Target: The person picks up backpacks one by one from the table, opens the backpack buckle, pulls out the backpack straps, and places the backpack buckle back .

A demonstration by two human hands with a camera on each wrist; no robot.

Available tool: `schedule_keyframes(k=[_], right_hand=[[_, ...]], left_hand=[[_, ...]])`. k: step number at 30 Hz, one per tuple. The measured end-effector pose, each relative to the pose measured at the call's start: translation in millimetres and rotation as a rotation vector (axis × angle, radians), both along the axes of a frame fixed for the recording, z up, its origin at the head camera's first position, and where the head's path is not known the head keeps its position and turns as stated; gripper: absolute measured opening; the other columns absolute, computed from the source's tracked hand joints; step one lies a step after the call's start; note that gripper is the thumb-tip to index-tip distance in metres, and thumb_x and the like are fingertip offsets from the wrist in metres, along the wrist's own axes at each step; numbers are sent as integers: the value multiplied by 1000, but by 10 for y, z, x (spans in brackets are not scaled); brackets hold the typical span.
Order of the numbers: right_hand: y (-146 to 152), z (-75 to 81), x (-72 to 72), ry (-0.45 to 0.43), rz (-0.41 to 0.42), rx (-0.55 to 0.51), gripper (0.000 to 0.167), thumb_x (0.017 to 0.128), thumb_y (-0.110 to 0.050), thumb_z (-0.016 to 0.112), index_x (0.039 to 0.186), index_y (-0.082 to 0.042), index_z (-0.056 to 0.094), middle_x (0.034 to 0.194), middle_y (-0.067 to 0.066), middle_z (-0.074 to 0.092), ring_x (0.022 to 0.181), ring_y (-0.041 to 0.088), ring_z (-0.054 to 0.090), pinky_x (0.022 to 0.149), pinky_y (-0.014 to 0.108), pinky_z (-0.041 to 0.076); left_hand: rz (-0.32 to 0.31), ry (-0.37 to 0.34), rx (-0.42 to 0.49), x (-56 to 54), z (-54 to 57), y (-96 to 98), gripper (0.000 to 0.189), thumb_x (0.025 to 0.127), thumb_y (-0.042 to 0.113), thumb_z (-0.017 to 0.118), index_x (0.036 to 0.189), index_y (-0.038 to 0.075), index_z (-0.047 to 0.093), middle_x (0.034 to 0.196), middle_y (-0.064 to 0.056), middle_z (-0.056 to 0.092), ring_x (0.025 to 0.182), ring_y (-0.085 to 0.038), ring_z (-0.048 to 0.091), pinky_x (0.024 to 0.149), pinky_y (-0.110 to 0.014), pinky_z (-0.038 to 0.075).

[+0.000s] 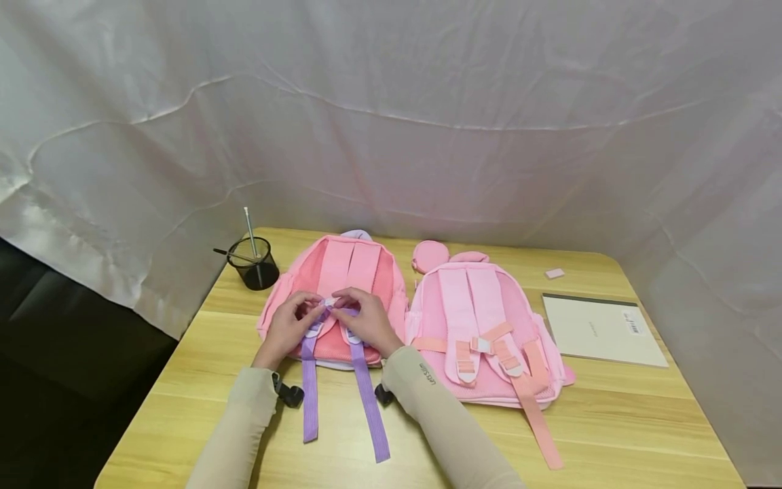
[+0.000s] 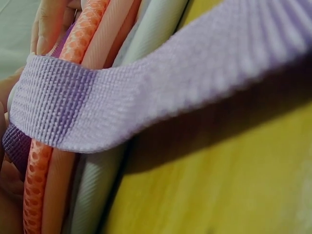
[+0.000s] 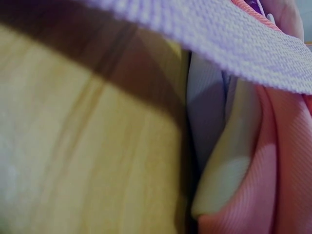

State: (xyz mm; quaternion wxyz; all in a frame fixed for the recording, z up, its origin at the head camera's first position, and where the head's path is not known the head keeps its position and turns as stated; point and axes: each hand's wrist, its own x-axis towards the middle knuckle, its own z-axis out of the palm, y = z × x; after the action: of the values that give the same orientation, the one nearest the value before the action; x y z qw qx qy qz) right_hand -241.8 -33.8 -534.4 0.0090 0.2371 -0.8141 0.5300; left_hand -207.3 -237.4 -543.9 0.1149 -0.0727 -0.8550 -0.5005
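Observation:
A coral-pink backpack lies with its shoulder straps facing up. Over its middle, my left hand and right hand meet, their fingertips pinching a small whitish buckle on a purple chest strap. Fingers partly cover the buckle, so whether its halves are joined I cannot tell. Two loose purple webbing ends hang toward me onto the table. Purple webbing crosses close before the left wrist camera, with coral mesh edging behind. The right wrist view also shows purple webbing above the bag's side.
Right of it lies a light-pink backpack with orange straps and a white buckle. A black mesh pen holder stands at the left back. A notebook and a small pink eraser lie at the right on the wooden table.

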Motion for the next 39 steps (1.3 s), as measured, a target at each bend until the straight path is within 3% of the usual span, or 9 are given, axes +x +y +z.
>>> schedule_keyframes(k=[20,39], right_hand=[[5,-28,-13,90,12,71,21,92,-6,74,112,-11,77,97,2,77,93,13,72,94,28,55],[13,-20,-19,89,7,92,21,92,-6,73,111,-12,77,98,1,77,95,13,72,95,29,55]], left_hand=[[8,-17,-91,24,-3,4,21,93,29,80,109,18,72,95,0,66,80,-15,58,71,-24,47],[5,-1,-96,23,1,10,19,93,29,80,107,18,72,93,1,66,78,-15,57,70,-24,46]])
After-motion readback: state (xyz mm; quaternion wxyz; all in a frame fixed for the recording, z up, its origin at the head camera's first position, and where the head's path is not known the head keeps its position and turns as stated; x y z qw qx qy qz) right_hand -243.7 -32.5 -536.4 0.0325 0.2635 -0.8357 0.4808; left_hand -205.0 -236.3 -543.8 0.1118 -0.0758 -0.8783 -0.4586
